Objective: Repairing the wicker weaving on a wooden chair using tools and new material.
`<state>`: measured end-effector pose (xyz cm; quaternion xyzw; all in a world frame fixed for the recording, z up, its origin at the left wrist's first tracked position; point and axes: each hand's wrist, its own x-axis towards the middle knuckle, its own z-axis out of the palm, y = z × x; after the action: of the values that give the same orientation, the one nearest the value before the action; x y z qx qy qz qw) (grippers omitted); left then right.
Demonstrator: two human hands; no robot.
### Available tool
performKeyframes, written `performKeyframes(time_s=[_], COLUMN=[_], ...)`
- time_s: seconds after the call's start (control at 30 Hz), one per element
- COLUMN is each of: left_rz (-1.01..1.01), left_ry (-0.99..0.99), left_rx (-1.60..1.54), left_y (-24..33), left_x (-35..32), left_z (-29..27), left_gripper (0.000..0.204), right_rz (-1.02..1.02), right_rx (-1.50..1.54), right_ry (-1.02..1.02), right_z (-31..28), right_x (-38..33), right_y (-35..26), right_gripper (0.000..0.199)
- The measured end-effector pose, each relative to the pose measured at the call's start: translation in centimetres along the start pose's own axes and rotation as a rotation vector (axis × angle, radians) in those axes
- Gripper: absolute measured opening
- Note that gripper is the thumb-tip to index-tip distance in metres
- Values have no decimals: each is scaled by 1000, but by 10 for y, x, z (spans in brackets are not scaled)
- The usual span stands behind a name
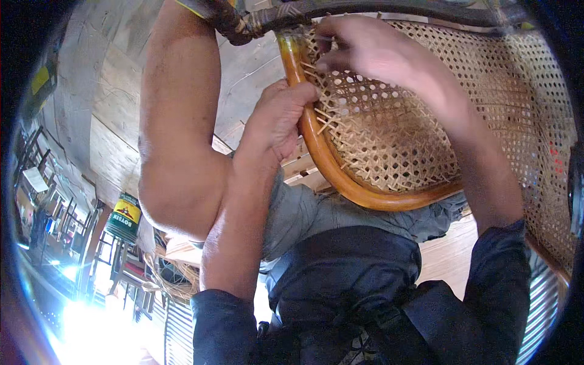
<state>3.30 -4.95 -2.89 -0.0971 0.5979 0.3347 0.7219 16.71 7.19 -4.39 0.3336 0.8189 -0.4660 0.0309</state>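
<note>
A curved, varnished rattan frame rests tilted over my lap, with woven cane webbing stretched inside it. Loose ends of cane strands stick out along the frame's left edge. My left hand is closed around that left side, its thumb lying over the pole. Above it, my right hand bends over the webbing at the upper left corner, fingers curled toward the cane ends. Whatever lies between those fingertips is too small and blurred to make out. A dark pole with a wrapped joint crosses the top of the frame.
My bare leg is bent to the left of the frame. Beyond it stands a green and yellow paint can on wooden boards. Loose cane strands lie bundled at the lower left. Bright light glares there.
</note>
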Motion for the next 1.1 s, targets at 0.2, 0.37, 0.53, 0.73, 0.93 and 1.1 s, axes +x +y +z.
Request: performKeyframes(time_s=[0.2, 0.37, 0.53, 0.73, 0.93, 1.1], left_rz=[-12, 71, 94, 51, 98, 130], left_ry=[-40, -10, -9, -77, -17, -63], left_rx=[-30, -125, -94, -193, -44, -129], left_y=[1, -15, -20, -21, -19, -23], left_x=[-3, 4, 13, 21, 25, 19], left_z=[8, -6, -12, -15, -13, -18], left_gripper=[21, 22, 23, 23, 14, 21], right_rz=[112, 399, 559, 524, 517, 669], right_rx=[177, 401, 464, 491, 597, 552], right_ry=[241, 326, 391, 445, 516, 824], right_z=[-12, -26, -13, -3, -2, 19], right_x=[-51, -109, -155, -163, -176, -262], right_y=[5, -26, -35, -31, -29, -41], right_gripper=[28, 21, 21, 18, 14, 13])
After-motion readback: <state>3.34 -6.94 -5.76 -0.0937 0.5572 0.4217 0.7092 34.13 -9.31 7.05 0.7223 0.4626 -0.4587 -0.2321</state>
